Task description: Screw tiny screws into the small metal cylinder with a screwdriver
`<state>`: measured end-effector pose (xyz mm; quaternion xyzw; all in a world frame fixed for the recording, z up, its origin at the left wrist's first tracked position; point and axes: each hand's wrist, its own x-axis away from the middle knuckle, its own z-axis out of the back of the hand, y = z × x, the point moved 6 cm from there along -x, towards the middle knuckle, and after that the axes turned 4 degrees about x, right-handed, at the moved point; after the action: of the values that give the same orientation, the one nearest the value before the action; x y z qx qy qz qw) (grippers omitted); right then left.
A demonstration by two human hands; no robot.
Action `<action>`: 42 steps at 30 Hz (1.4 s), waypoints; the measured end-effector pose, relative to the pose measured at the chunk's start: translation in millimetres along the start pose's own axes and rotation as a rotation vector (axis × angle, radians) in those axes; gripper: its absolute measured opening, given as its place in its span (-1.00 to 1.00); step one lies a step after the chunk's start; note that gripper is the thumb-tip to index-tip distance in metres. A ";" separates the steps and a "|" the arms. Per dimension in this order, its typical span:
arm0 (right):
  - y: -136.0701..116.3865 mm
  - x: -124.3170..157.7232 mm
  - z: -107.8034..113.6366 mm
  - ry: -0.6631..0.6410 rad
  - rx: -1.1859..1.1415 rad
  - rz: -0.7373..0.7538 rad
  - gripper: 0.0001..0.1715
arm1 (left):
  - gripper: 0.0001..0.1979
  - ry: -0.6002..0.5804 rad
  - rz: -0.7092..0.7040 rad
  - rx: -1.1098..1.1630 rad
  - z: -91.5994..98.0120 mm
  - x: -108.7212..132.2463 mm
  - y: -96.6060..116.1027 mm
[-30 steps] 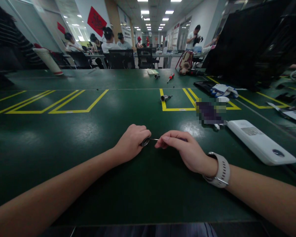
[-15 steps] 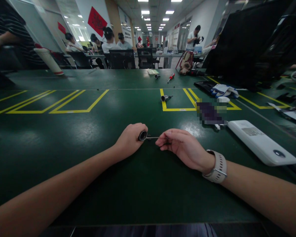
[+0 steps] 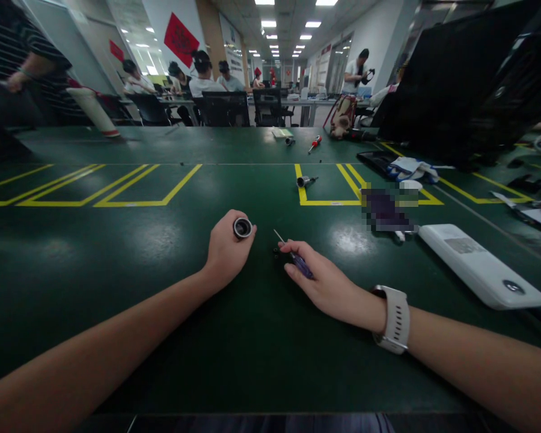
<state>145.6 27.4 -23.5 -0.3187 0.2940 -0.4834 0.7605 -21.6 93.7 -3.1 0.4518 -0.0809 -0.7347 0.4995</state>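
My left hand (image 3: 228, 246) is wrapped round a dark cylindrical part with a metal rim (image 3: 242, 228), its round opening facing me. Most of that part is hidden in my fist. A screwdriver (image 3: 301, 264) with a purple handle is held between the thumb and fingers of my right hand (image 3: 318, 273). Its thin shaft points up and to the left, apart from the cylindrical part. Small dark pieces (image 3: 276, 251) lie on the green table (image 3: 252, 361) just left of my right fingertips.
Further back lie a metal part with a thin stem (image 3: 304, 181), a red screwdriver (image 3: 315, 143) and another small metal part (image 3: 290, 142). To the right are a white power bank (image 3: 482, 264), a glove (image 3: 413, 169) and a dark monitor (image 3: 446, 90). People sit and stand beyond the table.
The screwdriver has come away from the cylindrical part as my right hand turned and lowered. My left hand moved up and left, tipping the part's opening more toward me.
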 end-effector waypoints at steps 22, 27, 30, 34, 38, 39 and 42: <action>2.8 -99.5 -15.2 -0.217 0.389 0.512 -0.71 | -0.83 0.169 -0.013 -0.036 3.1 -65.8 -45.8; 1.8 -101.4 -12.9 -0.219 0.392 0.491 -0.70 | -0.83 0.125 -0.037 -0.012 -0.8 -65.5 -35.2; 0.3 -102.1 -11.2 -0.219 0.373 0.490 -0.70 | -0.83 0.107 -0.022 -0.005 -2.1 -65.7 -33.3; -2.5 -102.3 -8.5 -0.221 0.358 0.486 -0.70 | -0.84 0.058 0.001 0.014 -4.7 -66.3 -32.0; -4.1 -101.7 -7.6 -0.217 0.381 0.500 -0.69 | -0.84 0.037 0.042 0.013 -5.7 -65.8 -31.0; -4.2 -101.1 -7.8 -0.215 0.393 0.508 -0.69 | -0.84 0.039 0.047 0.009 -5.6 -65.2 -30.5; -3.8 -98.4 -9.3 -0.206 0.432 0.521 -0.69 | -0.84 0.045 0.051 0.008 -5.8 -62.4 -28.2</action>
<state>101.1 115.0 -12.7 -0.1117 0.1783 -0.2895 0.9338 -30.2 159.7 13.9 0.4681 -0.0840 -0.7111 0.5179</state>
